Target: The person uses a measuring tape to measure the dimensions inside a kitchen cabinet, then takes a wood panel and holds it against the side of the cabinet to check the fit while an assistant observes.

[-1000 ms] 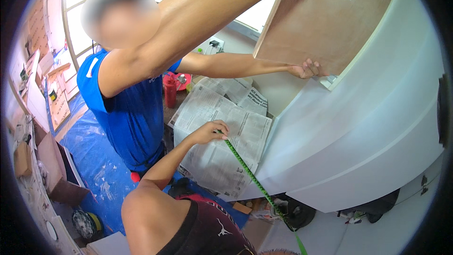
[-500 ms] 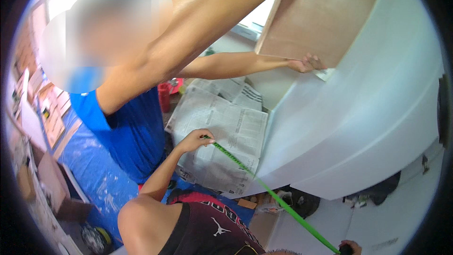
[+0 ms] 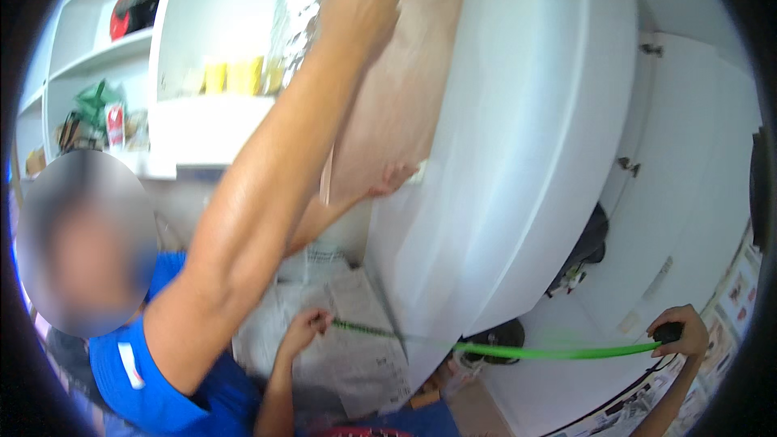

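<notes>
A green tape measure blade (image 3: 558, 352) stretches between my hands in front of a large white cabinet side (image 3: 502, 170). With closed fingers, my left hand (image 3: 306, 328) pinches the blade's free end, above some newspaper sheets (image 3: 348, 364). At the right, my right hand (image 3: 688, 330) is wrapped round the dark case (image 3: 668, 333) the blade comes out of. A co-worker in a blue shirt (image 3: 142, 380) holds a light brown wooden panel (image 3: 405, 89) against the white surface. One co-worker hand (image 3: 364, 4) is high on the panel; the other hand (image 3: 394, 180) is at its lower edge.
White shelves (image 3: 101, 57) at the far left bear a red and black helmet (image 3: 136, 10) and a green bag (image 3: 95, 101). Yellow containers (image 3: 243, 77) stand beside crinkled silvery wrapping (image 3: 306, 16). A dark round object (image 3: 495, 340) sits low behind the blade. Cabinet hinges (image 3: 629, 167) show at right.
My view has tilted upward, bringing in shelves and more of my right hand and the case. The blade now runs nearly level across the view. The co-worker still holds the panel.
</notes>
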Available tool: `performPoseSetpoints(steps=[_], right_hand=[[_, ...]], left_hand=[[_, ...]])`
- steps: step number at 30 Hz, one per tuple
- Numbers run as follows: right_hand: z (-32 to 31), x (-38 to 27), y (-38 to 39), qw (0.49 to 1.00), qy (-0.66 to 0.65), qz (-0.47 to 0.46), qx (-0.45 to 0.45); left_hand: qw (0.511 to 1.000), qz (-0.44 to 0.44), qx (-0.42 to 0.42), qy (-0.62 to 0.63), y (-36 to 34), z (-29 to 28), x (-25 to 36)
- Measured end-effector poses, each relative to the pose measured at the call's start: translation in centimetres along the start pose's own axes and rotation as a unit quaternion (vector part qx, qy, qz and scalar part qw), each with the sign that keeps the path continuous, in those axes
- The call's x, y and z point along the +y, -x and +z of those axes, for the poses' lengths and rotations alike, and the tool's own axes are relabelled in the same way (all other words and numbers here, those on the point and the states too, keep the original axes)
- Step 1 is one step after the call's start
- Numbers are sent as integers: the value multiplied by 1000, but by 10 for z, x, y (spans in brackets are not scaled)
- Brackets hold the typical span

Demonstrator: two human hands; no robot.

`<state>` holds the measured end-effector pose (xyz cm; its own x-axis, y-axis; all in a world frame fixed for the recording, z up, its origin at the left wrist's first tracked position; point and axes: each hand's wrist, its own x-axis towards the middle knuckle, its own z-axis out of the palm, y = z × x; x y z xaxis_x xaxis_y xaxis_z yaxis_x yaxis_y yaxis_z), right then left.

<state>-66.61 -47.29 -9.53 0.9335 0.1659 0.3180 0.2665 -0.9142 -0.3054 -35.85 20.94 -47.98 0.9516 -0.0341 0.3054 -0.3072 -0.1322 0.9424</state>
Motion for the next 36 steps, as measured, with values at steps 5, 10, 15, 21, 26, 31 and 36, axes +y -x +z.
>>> performPoseSetpoints(steps=[5, 10, 15, 21, 26, 31, 36], right_hand=[[0, -61, 48, 982, -155, 81, -74], [25, -92, 71, 999, -36, 32, 20], [12, -95, 83, 998, -34, 16, 59], [-55, -107, 54, 999, 16, -27, 13], [-85, -138, -35, 929, 211, -230, -201], [-12, -118, -87, 927, 99, -338, -130], [43, -124, -175, 749, 78, -571, -328]], left_hand=[[992, -31, -1, 125, 8, 2, -15], [939, -15, 122, 320, 21, 44, -3], [960, -67, 24, 269, 51, 55, -31], [964, -108, -215, 111, 150, 74, -68], [975, -90, -195, 50, 262, 126, -84], [996, -85, 2, -22, 376, 154, -61], [901, -274, 306, 142, 545, 158, -10]])
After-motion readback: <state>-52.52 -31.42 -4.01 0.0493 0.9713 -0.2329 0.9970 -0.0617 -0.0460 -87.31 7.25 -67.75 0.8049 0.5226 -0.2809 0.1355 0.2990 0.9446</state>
